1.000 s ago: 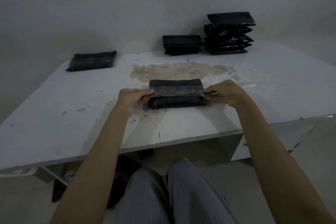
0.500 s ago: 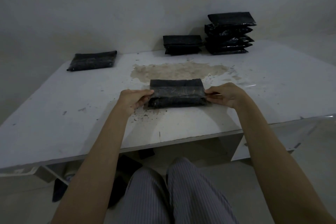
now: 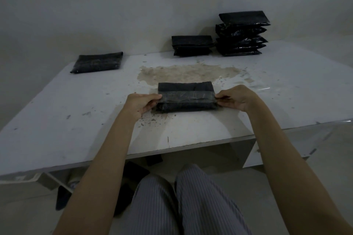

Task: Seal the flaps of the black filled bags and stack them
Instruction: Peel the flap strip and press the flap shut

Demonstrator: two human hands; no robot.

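bag (image 3: pixel 186 99) long axis spans between fingers | left hand (image 3: pixel 140 105), right hand (image 3: pixel 236 98) pinch its 2 ends | equally near

Both hands (image 3: pixel 188 100) on black bag (image 3: pixel 186 98)

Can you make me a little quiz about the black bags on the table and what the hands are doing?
1. True or false: both hands hold the near bag by its ends.
2. Which pile at the back is higher: A the tall stack on the right, B the short stack beside it?
3. How many bags lie alone at the table's far left corner?

Key: 1 true: left hand, right hand. 2 A. 3 one, the single bag.
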